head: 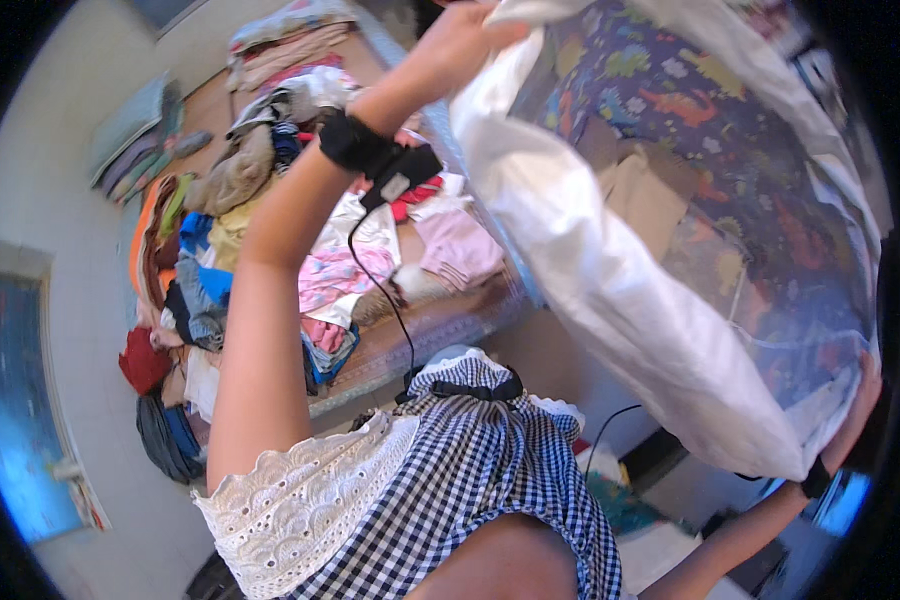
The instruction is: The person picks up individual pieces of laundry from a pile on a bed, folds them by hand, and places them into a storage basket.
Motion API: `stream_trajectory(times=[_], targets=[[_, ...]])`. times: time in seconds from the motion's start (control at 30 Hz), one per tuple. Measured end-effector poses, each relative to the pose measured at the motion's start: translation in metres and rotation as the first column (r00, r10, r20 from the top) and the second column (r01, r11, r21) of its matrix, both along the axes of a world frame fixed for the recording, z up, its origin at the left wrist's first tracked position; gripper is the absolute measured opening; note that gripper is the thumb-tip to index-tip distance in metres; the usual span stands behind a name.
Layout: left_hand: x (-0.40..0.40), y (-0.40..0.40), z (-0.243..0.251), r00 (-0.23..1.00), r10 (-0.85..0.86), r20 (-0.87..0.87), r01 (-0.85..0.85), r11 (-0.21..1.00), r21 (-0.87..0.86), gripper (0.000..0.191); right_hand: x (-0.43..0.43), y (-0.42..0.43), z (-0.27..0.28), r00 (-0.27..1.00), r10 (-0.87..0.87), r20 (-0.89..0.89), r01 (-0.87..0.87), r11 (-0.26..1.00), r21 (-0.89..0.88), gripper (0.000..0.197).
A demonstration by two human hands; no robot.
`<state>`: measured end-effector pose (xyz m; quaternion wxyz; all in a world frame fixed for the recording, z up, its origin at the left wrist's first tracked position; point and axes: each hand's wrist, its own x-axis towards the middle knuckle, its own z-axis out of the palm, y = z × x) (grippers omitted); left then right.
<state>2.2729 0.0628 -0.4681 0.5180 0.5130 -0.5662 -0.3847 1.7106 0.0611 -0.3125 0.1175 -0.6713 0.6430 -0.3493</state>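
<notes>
A large, soft bag or sheet with a broad white edge [630, 277] hangs between my raised hands. Inside that edge lies dark cloth printed with colourful dinosaurs [675, 105], seen partly through a clear, hazy layer. At the top, my left hand [472, 45] grips the gathered white material, its fingers partly hidden and blurred. My right hand [862, 397] is closed around the white edge at the far right, with the fingers mostly hidden. A folded beige piece [645, 199] shows against the dinosaur print; whether it is inside or behind cannot be told.
Left of the bag, a bed [457, 315] carries heaped clothes, among them pink shorts [461, 244] and a pink patterned garment [345, 270]. Stacked pillows [135, 135] lean by the wall. A black cable [386, 289] runs from my left wrist strap [379, 161].
</notes>
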Motion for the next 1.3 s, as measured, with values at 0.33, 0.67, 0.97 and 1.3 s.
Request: stream_trajectory(times=[0.33, 0.67, 0.97, 1.3], targets=[[0.043, 0.145, -0.050, 0.881, 0.468, -0.075, -0.449, 0.874, 0.184, 0.028, 0.102, -0.176, -0.129, 0.875, 0.415, 0.250, -0.453, 0.884, 0.115, 0.047], [0.060, 0.292, -0.098, 0.611, 0.790, -0.050, -0.781, 0.612, 0.120, 0.023, 0.287, -0.131, -0.165, 0.662, 0.695, 0.279, -0.746, 0.649, 0.152, 0.051], [0.038, 0.301, -0.153, 0.402, 0.867, 0.294, -0.915, 0.390, 0.102, 0.026, 0.323, -0.148, -0.236, 0.636, 0.747, 0.193, -0.771, 0.611, 0.177, 0.059], [0.030, 0.294, -0.134, 0.315, 0.942, 0.118, -0.947, 0.321, -0.032, 0.021, 0.321, -0.176, -0.207, 0.575, 0.676, 0.461, -0.814, 0.532, 0.235, 0.039]])
